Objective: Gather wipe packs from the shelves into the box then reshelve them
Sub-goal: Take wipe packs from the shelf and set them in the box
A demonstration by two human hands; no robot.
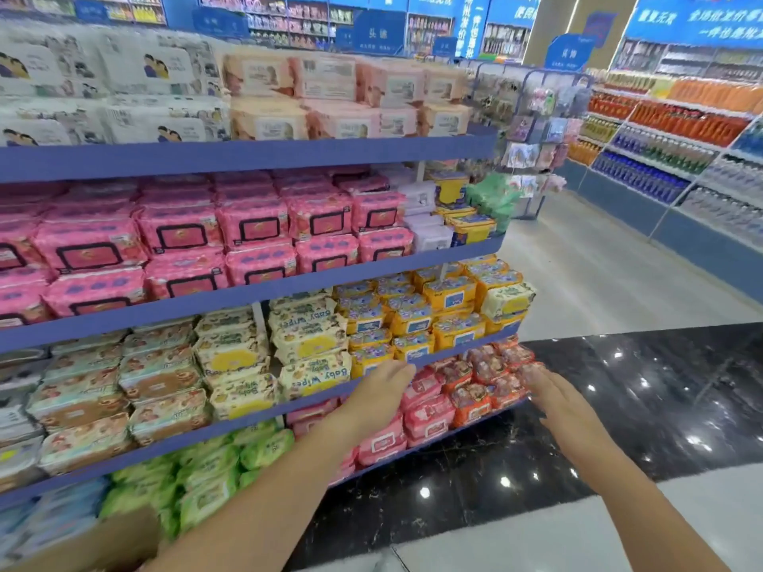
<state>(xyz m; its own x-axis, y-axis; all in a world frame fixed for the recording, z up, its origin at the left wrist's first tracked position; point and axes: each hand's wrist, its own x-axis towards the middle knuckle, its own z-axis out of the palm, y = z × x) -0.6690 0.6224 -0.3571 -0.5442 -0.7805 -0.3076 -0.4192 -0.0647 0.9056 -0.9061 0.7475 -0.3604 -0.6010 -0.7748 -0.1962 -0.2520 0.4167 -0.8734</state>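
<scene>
— Entry one: hands?
— Your left hand (380,390), at 6 o'clock in the view: fingers straight and close together, holding nothing, extended over the blue shelf edge (247,419) just below the yellow wipe packs (413,319). Your right hand (553,400), at 4 o'clock: fingers spread, empty, beside the red-orange wipe packs (487,377) at the shelf's end. It is blurred, so you may or may not be touching them.
— Entry two: stock?
— Bottom shelf, between your hands: pink-red wipe packs (425,414). At 8 o'clock of your left hand: green wipe packs (206,468). Shelf above, at 9 o'clock of that hand: Baby Wipes packs (313,377), cream and yellow. At 11 o'clock of it: bright pink wipe packs (256,229), stacked in rows.
— Entry three: the box?
— Cardboard box (103,542), at 7 o'clock in the view, bottom-left corner, near your left forearm; its inside is out of view. Black glossy floor (619,406) lies under your right hand.
</scene>
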